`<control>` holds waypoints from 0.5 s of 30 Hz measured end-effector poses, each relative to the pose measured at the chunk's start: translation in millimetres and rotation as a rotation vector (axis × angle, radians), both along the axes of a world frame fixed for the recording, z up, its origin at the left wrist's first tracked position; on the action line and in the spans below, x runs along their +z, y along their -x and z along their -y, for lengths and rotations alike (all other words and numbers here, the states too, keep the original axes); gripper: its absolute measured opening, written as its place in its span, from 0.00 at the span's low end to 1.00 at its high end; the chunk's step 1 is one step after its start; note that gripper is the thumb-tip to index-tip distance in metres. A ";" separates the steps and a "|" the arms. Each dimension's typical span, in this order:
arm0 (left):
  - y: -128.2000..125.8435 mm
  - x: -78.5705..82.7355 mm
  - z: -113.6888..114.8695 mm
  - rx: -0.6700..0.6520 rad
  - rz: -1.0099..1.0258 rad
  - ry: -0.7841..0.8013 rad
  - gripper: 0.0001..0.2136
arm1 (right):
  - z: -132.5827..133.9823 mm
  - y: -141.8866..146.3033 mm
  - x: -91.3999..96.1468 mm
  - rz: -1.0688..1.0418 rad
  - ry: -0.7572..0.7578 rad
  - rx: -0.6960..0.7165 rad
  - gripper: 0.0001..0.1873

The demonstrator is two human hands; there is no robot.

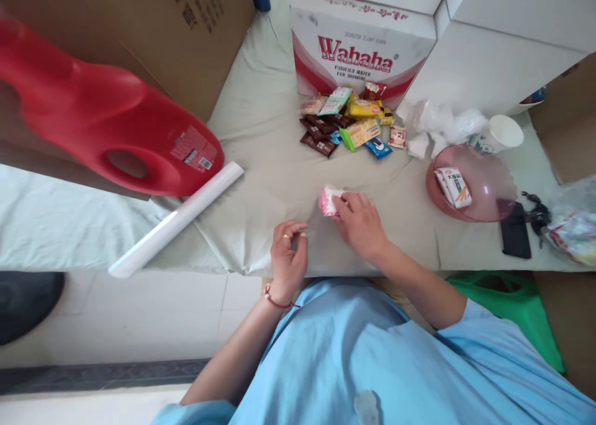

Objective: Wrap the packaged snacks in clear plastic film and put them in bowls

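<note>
In the head view, my right hand (361, 225) is closed on a small pink-and-white packet (328, 201), pinching it just above the cloth-covered table. What the packet contains is hidden. To its left, my left hand (289, 254) is loosely curled near the table's front edge, with a gap between thumb and fingers and nothing visible in it. Beyond both hands lies a pile of small wrapped snacks (361, 134) in brown, yellow, green and blue wrappers. A pink translucent bowl (496, 192) at the right holds white snack packets (454, 187).
A white roll (177, 221) lies left beside a large red jug (125, 120). Behind the snacks stands a Wahaha carton (361, 46). Crumpled clear plastic (435, 120), a paper cup (505, 133), a black phone (515, 231) and keys (537, 214) are at the right.
</note>
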State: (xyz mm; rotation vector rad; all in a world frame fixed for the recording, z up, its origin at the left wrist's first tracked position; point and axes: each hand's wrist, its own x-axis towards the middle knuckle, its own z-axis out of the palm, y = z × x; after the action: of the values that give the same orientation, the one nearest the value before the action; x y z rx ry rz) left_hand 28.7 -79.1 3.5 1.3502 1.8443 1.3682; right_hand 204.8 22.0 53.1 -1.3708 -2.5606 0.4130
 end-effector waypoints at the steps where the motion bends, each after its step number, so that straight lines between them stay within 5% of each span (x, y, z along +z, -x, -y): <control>1: -0.8 0.8 -0.5 -0.001 0.085 0.030 0.10 | -3.0 -5.6 4.5 -0.117 0.043 -0.024 0.20; 5: -11.1 4.9 -10.1 -0.134 0.496 0.144 0.30 | -7.0 -23.2 11.5 -0.697 0.513 -0.071 0.23; 8: -22.8 9.3 -19.8 -0.253 0.716 0.231 0.32 | 1.0 -25.3 3.8 -0.942 0.879 -0.157 0.28; 10: -30.3 11.7 -24.3 -0.251 0.803 0.261 0.28 | 10.3 -23.1 -4.9 -1.023 0.909 -0.224 0.28; 15: -49.3 14.9 -28.5 -0.188 0.748 0.260 0.22 | 33.6 -23.5 -26.6 -0.991 0.687 -0.281 0.34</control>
State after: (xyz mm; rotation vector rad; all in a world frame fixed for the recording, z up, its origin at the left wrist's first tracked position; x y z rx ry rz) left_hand 78.0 -50.6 18.4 0.7093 1.2906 1.2459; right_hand 228.4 -11.6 26.5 -1.1911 -1.4268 1.5385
